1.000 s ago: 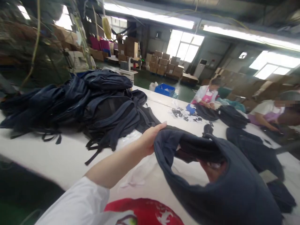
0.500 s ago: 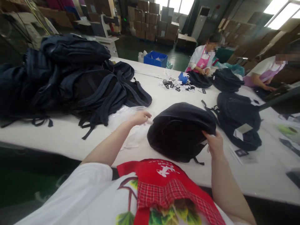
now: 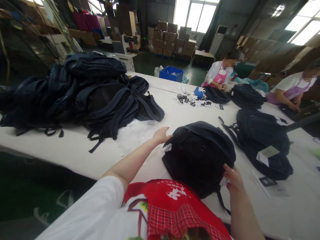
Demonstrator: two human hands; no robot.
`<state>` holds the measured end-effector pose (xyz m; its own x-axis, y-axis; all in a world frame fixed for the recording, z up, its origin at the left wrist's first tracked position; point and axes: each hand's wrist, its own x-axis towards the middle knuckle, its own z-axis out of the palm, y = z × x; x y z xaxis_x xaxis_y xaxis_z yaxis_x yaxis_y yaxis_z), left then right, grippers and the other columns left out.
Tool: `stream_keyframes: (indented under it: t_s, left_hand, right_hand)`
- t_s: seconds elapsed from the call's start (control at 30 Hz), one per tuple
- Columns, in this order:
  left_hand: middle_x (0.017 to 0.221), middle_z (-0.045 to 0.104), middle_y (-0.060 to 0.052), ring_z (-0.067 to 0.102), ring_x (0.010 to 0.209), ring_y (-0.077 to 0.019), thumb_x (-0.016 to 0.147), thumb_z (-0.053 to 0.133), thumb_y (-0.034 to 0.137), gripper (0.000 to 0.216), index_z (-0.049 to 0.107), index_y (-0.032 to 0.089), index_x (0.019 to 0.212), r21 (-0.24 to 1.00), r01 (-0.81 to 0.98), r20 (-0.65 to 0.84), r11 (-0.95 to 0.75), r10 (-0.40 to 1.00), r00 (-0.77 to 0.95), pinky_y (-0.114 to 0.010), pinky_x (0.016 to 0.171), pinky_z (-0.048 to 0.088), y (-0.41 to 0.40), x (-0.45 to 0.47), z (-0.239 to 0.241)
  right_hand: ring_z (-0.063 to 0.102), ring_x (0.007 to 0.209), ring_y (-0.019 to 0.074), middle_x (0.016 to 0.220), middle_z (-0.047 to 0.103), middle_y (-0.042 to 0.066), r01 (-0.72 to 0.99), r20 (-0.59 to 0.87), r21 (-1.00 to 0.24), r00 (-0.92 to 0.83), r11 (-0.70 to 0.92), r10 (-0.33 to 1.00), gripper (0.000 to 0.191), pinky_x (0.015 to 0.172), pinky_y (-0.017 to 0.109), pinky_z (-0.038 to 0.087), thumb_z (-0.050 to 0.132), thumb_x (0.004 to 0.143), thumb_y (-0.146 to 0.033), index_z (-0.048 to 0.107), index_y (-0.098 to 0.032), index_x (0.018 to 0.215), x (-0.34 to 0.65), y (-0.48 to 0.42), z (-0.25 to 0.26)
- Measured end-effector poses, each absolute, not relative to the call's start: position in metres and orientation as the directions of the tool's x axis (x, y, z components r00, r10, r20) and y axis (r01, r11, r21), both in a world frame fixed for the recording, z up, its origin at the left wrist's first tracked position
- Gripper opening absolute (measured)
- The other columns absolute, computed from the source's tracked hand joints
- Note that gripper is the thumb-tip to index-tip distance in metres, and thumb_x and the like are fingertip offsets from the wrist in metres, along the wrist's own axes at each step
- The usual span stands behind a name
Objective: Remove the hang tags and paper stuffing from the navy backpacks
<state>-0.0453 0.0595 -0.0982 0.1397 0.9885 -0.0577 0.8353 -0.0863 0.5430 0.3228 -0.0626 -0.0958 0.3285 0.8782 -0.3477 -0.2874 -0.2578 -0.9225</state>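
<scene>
A dark navy backpack (image 3: 200, 156) lies on the white table (image 3: 75, 150) right in front of me. My left hand (image 3: 162, 136) rests at its upper left edge, fingers together on the fabric beside a small white tag. My right hand (image 3: 232, 176) grips the backpack's lower right edge, fingers curled onto it with something white under them. Crumpled clear plastic bags (image 3: 136, 133) lie just left of my left hand.
A big heap of navy backpacks (image 3: 82, 93) covers the table's left. Another backpack (image 3: 262, 140) with a card lies at right. Small black tags (image 3: 195, 100) are scattered mid-table. Two seated people (image 3: 220, 75) work at the far side. A blue bin (image 3: 171, 73) and cardboard boxes stand behind.
The backpack was held up open a second ago; it now lies on the table. My right hand has slid down to its lower right edge, my left hand stays at its left.
</scene>
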Motion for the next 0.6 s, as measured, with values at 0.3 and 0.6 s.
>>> stream_keyframes:
  t_s: [0.3,0.6]
  left_hand:
    - [0.109,0.071,-0.003,0.063,0.100,-0.0219,0.078,0.059,0.029,0.036,0.067,0.023,0.113,0.564,0.742,-0.007,-0.363,0.896,0.444,-0.027,0.087,0.046,0.078,-0.022,-0.045]
    - [0.081,0.070,-0.002,0.063,0.078,-0.0185,0.084,0.049,0.039,0.032,0.073,0.019,0.094,0.566,0.734,-0.050,-0.375,0.873,0.484,-0.025,0.071,0.044,0.061,-0.027,-0.025]
  right_hand:
    - [0.045,0.035,0.0089,0.051,0.059,-0.003,-0.217,-0.312,-0.943,0.322,-0.252,0.894,0.055,0.031,0.019,0.031,0.089,0.033,-0.041,0.062,-0.019,0.076,0.319,-0.075,-0.089]
    - [0.060,0.062,0.0178,0.072,0.066,0.005,0.527,0.297,-0.850,0.518,-0.025,0.802,0.044,0.057,0.029,0.049,0.059,0.080,-0.038,0.062,-0.015,0.117,0.283,-0.041,-0.053]
